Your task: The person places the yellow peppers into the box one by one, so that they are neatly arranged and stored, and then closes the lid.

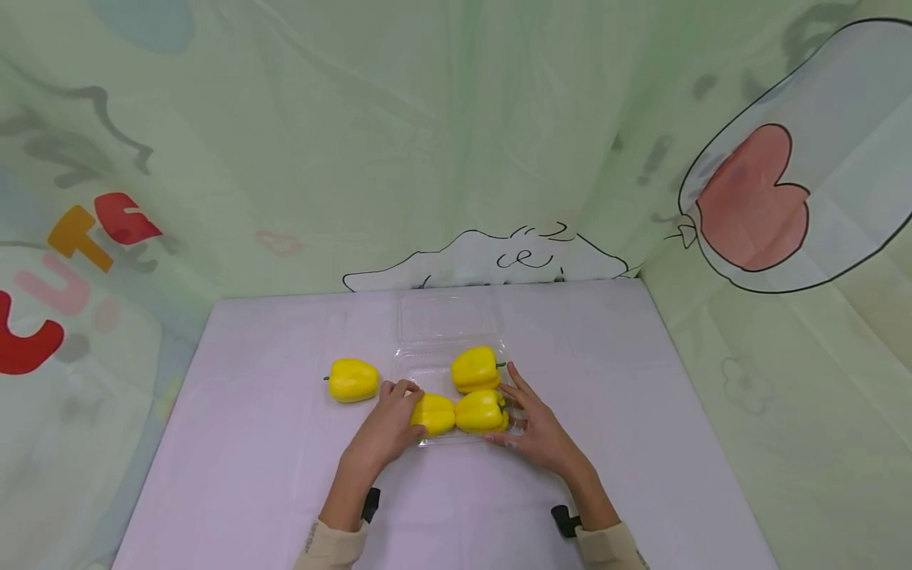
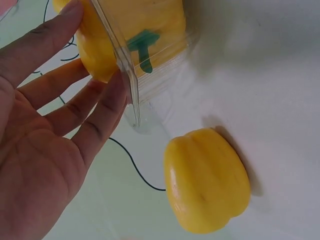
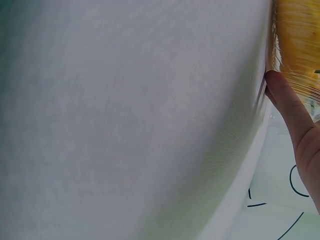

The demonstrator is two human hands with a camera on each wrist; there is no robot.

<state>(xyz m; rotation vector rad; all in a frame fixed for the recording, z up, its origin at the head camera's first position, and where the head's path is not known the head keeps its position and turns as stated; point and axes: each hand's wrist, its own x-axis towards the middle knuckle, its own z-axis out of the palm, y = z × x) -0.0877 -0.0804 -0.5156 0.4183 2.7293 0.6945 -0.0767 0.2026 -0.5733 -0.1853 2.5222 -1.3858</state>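
Observation:
Three yellow bell peppers sit in a clear plastic clamshell box (image 1: 416,364) whose lid (image 1: 447,315) lies folded back behind it. My left hand (image 1: 387,423) holds the front left bell pepper (image 1: 436,415) between thumb and fingers, over the box's rim. In the left wrist view its fingertips are right at the box wall (image 2: 131,82). My right hand (image 1: 541,431) is spread around the box's right side, beside the front right bell pepper (image 1: 479,412). One straight finger (image 3: 290,102) touches the box wall in the right wrist view. Behind lies the third bell pepper (image 1: 473,370).
Another yellow bell pepper (image 1: 353,380) lies on the pale tablecloth (image 1: 271,443), left of the box and close to my left hand. A printed fabric backdrop (image 1: 356,158) rises along the table's back and both sides.

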